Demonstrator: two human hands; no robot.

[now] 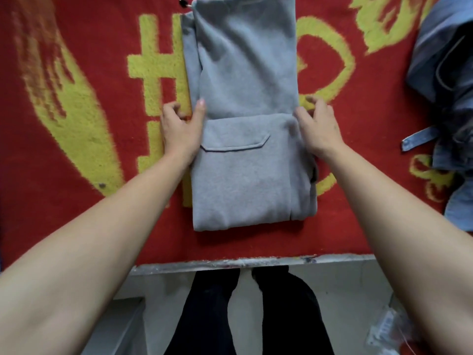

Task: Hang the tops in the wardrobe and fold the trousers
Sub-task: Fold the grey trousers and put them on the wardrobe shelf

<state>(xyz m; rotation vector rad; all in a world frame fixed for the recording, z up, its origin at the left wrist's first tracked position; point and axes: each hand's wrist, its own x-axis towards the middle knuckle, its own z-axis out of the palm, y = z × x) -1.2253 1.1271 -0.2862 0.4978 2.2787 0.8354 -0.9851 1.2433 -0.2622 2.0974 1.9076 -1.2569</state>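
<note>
Pinching side edges of grey trousers (245, 73) with left hand (181, 131) and right hand (318, 129); partly folded, final fold likely pending. Denim garments (445, 60), right edge, unhandled.

A red fleecy cover (38, 175) with yellow motifs lies over the worktop (256, 261), whose pale paint-flecked edge shows at the near side, above a grey floor (358, 290) and crumpled clear plastic (386, 329).
</note>
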